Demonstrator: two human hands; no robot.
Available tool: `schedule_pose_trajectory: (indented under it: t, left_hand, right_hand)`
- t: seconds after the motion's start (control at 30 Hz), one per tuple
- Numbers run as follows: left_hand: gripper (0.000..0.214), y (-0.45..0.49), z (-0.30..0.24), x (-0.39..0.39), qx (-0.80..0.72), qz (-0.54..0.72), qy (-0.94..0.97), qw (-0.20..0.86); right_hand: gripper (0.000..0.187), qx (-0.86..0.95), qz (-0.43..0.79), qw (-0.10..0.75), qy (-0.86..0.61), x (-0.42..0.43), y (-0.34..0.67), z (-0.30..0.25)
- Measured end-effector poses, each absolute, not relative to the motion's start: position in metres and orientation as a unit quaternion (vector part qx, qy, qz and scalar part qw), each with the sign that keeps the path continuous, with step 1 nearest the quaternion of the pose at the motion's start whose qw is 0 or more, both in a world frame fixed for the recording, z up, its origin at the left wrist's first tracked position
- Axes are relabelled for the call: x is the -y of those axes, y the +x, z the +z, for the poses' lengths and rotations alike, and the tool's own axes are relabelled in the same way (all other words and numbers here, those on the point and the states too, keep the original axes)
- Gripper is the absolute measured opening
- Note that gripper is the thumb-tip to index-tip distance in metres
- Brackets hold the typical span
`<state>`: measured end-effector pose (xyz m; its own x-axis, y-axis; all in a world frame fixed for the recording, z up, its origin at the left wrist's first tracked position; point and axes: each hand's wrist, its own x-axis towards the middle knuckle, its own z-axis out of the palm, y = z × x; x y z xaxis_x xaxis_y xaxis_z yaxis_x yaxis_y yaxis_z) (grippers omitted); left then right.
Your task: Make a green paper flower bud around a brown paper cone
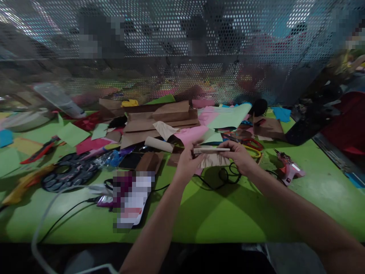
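Both my hands are raised over the middle of a green table (228,213). My left hand (188,161) pinches the left end of a thin pale stick-like roll (212,150), and my right hand (238,154) grips its right end. A piece of brown paper (213,160) hangs below the roll between my hands. Both hands are closed around it.
Brown paper sheets (159,120), pink paper (194,133) and pale green paper (225,116) lie behind the hands. A pink glue gun (288,167) sits right, red-handled scissors (251,144) beside it, black cable (225,177) underneath. A round dark palette (68,175) lies left. A perforated metal screen (182,49) closes the back.
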<state>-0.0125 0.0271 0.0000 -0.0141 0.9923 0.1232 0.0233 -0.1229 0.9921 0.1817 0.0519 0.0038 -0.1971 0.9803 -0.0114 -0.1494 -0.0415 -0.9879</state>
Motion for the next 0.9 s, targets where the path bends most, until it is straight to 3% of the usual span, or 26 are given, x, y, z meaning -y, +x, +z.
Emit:
schedule_pose_trajectory:
  t: [0.13,0.3,0.4,0.47,0.63,0.77,0.9]
  left_hand:
    - [0.018,-0.013,0.003,-0.026,-0.49,0.508,0.504,0.498]
    - [0.026,-0.013,0.011,-0.023,-0.444,0.513,0.419,0.604]
    - [0.03,-0.014,0.012,-0.023,-0.434,0.514,0.423,0.607]
    - [0.027,-0.014,0.01,-0.024,-0.462,0.525,0.441,0.562]
    - [0.03,-0.014,0.002,-0.029,-0.469,0.554,0.465,0.507]
    - [0.037,-0.014,0.002,-0.028,-0.451,0.554,0.484,0.504]
    - [0.048,-0.015,0.006,-0.024,-0.431,0.509,0.473,0.576]
  right_hand:
    - [0.014,0.499,0.582,0.501,-0.402,-0.051,0.183,0.003]
    - [0.01,0.529,0.531,0.518,-0.412,-0.05,0.184,0.005]
    - [0.012,0.574,0.49,0.51,-0.413,-0.049,0.186,0.009]
    - [0.018,0.585,0.5,0.495,-0.404,-0.049,0.188,0.013]
    - [0.057,0.556,0.608,0.429,-0.371,-0.049,0.188,0.017]
    - [0.028,0.58,0.564,0.426,-0.405,-0.051,0.187,0.01]
    - [0.015,0.604,0.51,0.46,-0.404,-0.053,0.188,0.004]
